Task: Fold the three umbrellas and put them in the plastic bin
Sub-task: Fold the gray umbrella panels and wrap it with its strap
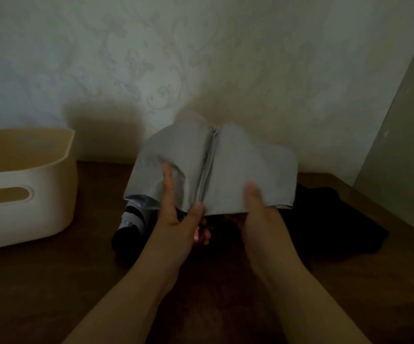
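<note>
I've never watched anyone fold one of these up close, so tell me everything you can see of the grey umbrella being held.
The grey umbrella is held up above the brown table, near the wall. Its matte fabric hangs in loose panels on either side of a pale rib running down the middle, so it is not yet folded tight. The left hand pinches the fabric near the rib, and the right hand holds the panel beside it. Its handle is hidden.

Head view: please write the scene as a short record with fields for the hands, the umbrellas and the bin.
left hand: left hand holds the grey umbrella at the lower edge, thumb on the cloth
right hand: right hand grips the cloth, blurred
grey umbrella: lifted above the table, panels spread, not yet folded
other umbrellas: a rolled umbrella and a black umbrella lie on the table
plastic bin: plastic bin stands at left, no umbrella visible inside
</note>
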`<move>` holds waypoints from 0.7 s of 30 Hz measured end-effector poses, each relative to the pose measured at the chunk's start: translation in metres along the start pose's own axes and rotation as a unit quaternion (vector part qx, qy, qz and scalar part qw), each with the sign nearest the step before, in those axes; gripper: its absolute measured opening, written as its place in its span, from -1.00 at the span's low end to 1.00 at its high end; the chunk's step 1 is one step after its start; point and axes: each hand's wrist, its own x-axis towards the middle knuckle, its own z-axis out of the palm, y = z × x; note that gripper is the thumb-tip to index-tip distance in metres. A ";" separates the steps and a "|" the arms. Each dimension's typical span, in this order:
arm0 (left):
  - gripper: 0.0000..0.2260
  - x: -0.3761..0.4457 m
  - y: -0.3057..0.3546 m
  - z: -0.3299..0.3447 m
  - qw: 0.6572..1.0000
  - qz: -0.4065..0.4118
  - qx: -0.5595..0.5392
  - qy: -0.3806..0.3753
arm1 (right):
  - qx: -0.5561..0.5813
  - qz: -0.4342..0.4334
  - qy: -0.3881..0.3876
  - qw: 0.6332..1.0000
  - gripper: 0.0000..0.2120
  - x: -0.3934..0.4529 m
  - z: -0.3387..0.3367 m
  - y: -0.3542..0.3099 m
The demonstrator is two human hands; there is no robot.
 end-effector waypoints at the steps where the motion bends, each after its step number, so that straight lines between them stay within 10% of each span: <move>1: -0.33 -0.001 -0.001 0.001 1.000 -0.015 0.007 0.001 | 0.028 -0.012 0.019 0.999 -0.59 0.000 -0.001 -0.002; 11: -0.52 -0.010 0.004 0.009 0.993 -0.019 0.109 -0.034 | -0.128 -0.166 -0.097 0.973 -0.49 -0.011 0.005 -0.008; 17: -0.52 -0.011 0.006 0.012 0.996 -0.019 0.066 -0.051 | -0.193 -0.145 -0.108 0.964 -0.87 -0.016 0.009 -0.007; 21: -0.86 -0.013 0.007 0.011 0.992 -0.027 0.105 -0.061 | -0.404 -0.268 -0.217 0.847 -0.54 -0.007 0.018 0.000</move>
